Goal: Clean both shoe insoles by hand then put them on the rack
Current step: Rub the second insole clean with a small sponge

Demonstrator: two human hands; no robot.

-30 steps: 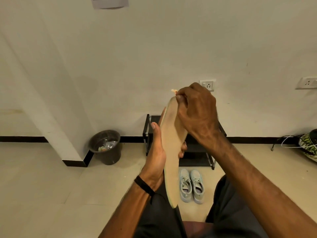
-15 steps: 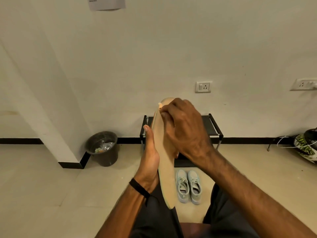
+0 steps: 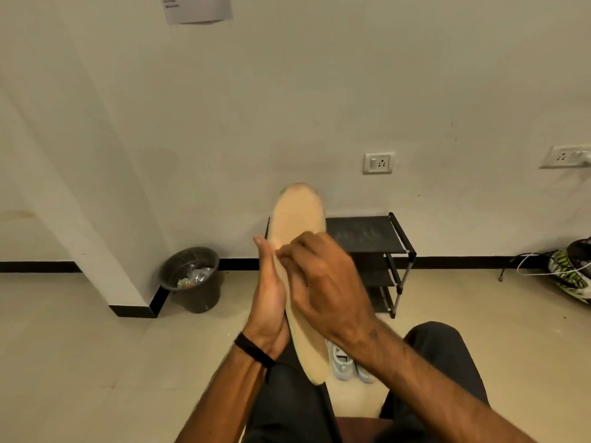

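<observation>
**Hands at work on one insole**

Left hand (image 3: 268,302) first: we see it holding a tan insole (image 3: 299,219) upright in front of us, thumb pointing up along the near edge while the palm cups the edge and back; the fingers behind are hidden. A black band (image 3: 254,350) circles that wrist. Our right hand (image 3: 323,282) lies across the face of the insole at its middle, fingers curled against the surface; we cannot tell whether they pinch something small there. The toe end stands clear above both hands, and the heel end points down between our knees.

Behind the insole, a black rack (image 3: 371,235) stands against the wall, its top shelf bare where we can see it. Pale shoes (image 3: 347,364) sit on the floor in front of it, mostly hidden by the right forearm. To the left, a dark bin (image 3: 192,279) holds scraps. A sheet of paper (image 3: 198,8) hangs on the wall above, its print too blurred to read. A wall socket (image 3: 378,163) sits above the rack.
</observation>
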